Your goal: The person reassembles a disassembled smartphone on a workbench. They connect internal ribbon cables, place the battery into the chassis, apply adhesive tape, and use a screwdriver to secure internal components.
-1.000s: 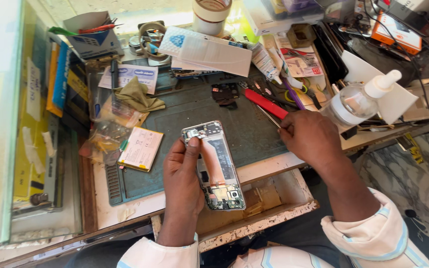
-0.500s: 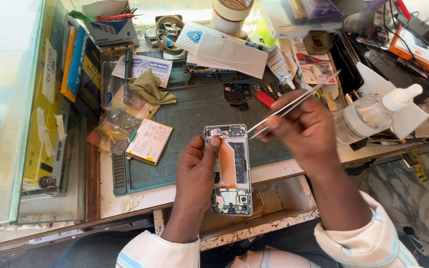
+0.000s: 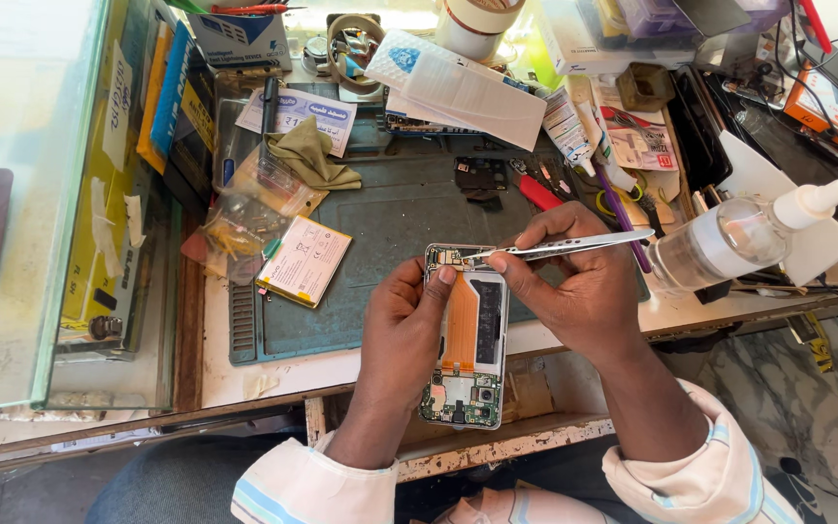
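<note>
An opened phone (image 3: pixel 466 340) with its back removed shows an orange flex cable and green circuit boards. My left hand (image 3: pixel 404 335) grips it from the left side, thumb on its upper edge. It is held over the front edge of the green work mat (image 3: pixel 380 223). My right hand (image 3: pixel 574 286) pinches metal tweezers (image 3: pixel 574 246), whose tips touch the top end of the phone.
A clear spray bottle (image 3: pixel 734 238) stands at the right. A small battery pack (image 3: pixel 305 260), plastic bags, a green cloth (image 3: pixel 310 155), red-handled tool (image 3: pixel 535 191), papers and tape rolls crowd the bench. A glass case (image 3: pixel 21 194) stands on the left. An open drawer lies below the phone.
My right hand picked up the tweezers from the bench and brought their tips down onto the phone's top end. The left hand kept holding the phone.
</note>
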